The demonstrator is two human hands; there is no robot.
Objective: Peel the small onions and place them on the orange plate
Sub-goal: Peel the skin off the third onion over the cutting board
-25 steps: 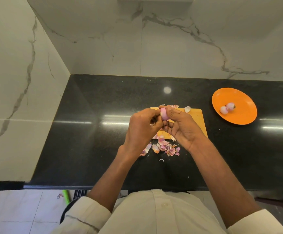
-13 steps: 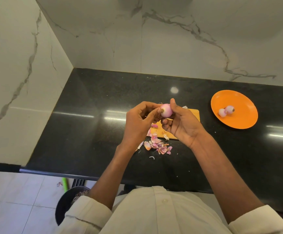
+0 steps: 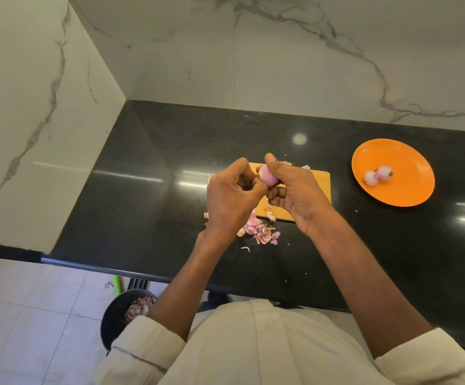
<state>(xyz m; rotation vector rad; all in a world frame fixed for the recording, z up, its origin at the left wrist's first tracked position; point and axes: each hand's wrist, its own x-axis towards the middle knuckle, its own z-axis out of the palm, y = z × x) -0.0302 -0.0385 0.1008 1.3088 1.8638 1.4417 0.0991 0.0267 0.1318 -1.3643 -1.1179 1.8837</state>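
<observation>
Skins [image 3: 259, 232] piled just in front of the board [image 3: 320, 187], dropped where the peeling happens. Above the board, right hand [image 3: 295, 195] pinches the onion [image 3: 267, 176] steady between thumb and fingers; left hand [image 3: 231, 198] picks at its tip, fingers curled, probably nipping skin, contact hidden. Right of the board and beyond, orange plate [image 3: 409, 190] holds two peeled onions [image 3: 378, 175].

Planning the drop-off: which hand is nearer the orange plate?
The right hand is nearer: the orange plate lies off to its right. The left hand is farther, on the other side of the onion both hold.
</observation>
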